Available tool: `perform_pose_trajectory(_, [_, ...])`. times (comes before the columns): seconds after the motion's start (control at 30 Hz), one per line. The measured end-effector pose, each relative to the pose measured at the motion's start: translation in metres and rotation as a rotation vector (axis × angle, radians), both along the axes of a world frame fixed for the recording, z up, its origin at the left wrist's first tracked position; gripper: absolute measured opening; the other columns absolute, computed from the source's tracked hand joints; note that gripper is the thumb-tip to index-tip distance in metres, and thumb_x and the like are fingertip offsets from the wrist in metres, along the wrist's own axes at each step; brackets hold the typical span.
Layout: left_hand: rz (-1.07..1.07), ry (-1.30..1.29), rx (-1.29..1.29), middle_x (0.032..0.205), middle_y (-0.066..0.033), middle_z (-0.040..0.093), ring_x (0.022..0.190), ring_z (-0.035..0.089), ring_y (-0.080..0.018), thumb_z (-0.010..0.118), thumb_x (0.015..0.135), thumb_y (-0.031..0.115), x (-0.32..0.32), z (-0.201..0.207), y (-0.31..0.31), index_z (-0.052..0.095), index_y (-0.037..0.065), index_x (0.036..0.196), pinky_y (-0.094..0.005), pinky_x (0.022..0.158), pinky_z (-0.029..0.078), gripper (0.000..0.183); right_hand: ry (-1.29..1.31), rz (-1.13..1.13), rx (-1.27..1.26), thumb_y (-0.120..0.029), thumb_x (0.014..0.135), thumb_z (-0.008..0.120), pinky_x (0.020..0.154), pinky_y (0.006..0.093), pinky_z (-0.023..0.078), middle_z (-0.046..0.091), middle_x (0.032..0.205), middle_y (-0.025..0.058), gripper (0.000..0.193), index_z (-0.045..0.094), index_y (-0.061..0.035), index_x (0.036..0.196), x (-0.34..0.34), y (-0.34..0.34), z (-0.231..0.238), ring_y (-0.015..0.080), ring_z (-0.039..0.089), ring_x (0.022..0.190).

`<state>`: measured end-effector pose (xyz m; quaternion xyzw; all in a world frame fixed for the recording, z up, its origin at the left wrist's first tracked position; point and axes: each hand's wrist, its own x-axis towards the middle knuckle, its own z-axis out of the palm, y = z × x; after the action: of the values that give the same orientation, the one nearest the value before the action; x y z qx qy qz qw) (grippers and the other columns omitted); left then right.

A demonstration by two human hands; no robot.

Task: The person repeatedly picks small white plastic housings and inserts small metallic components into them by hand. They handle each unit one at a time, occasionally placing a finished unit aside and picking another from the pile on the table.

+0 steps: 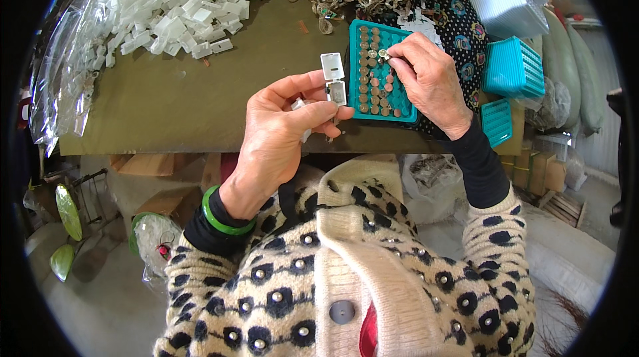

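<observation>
1. Head view: left hand [283, 117] has thumb and fingers closed around a small white case [337, 93], lid [331, 66] folded back; more white bits [307, 111] tucked among the curled fingers
2. Right hand [429, 77] nearly closed, thumb and forefinger pinching what looks like a small round piece [383, 54] over the teal tray [384, 118]
3. Case sits just beside the tray's left edge, above the table [266, 44]; coin-like discs [363, 69] fill part of the tray
4. Risk, judged: thin pinch could drop the piece among the discs
5. Wrist or sleeve [476, 164] catching the tray could scatter discs; crowded left fingers could let the case twist
</observation>
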<state>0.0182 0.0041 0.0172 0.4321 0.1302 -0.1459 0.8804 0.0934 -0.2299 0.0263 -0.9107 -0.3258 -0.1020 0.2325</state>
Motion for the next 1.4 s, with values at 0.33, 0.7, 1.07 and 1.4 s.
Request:
perform_pose_trajectory(0.33, [0.039,-0.036,0.111,0.089,-0.0095,0.066,0.079,0.072,-0.0227,0.067,0.082,-0.008,0.002,0.0,-0.011,0.065,-0.007,0.112,-0.0264,0.058,0.058,0.03,-0.197,0.095,0.087,0.002,0.08,0.067,0.057,0.0341,0.053,0.056,0.085,0.012,0.013,0.059,0.0012,0.09,-0.035,0.035,0.02,0.025,0.062,0.071])
perform_pose_trajectory(0.7, [0.036,-0.022,0.077,0.091,-0.0084,0.066,0.071,0.066,-0.0153,0.071,0.082,-0.006,-0.007,-0.003,-0.015,0.065,-0.008,0.109,-0.0263,0.057,0.057,0.028,-0.285,0.099,-0.049,-0.005,0.075,0.064,0.058,0.0325,0.048,0.047,0.08,0.01,0.013,0.054,-0.0005,0.081,-0.056,0.059,0.011,0.0229,0.057,0.069])
perform_pose_trajectory(1.07, [0.05,-0.047,0.091,0.088,-0.0084,0.067,0.077,0.072,-0.0179,0.07,0.082,-0.006,-0.008,-0.008,-0.015,0.063,-0.008,0.11,-0.0232,0.056,0.057,0.029,-0.125,0.081,-0.056,0.001,0.072,0.068,0.063,0.0333,0.053,0.051,0.084,0.011,0.023,0.06,0.0025,0.093,-0.059,0.06,0.022,0.0252,0.061,0.074])
perform_pose_trajectory(1.4, [0.019,0.004,0.004,0.091,-0.012,0.068,0.079,0.073,-0.0219,0.069,0.084,-0.007,-0.008,-0.002,-0.011,0.061,-0.009,0.112,-0.0255,0.059,0.058,0.03,-0.044,0.02,0.321,0.009,0.078,0.067,0.07,0.0378,0.052,0.058,0.093,0.0128,0.023,0.06,-0.0005,0.098,-0.053,0.06,0.002,0.0312,0.061,0.084])
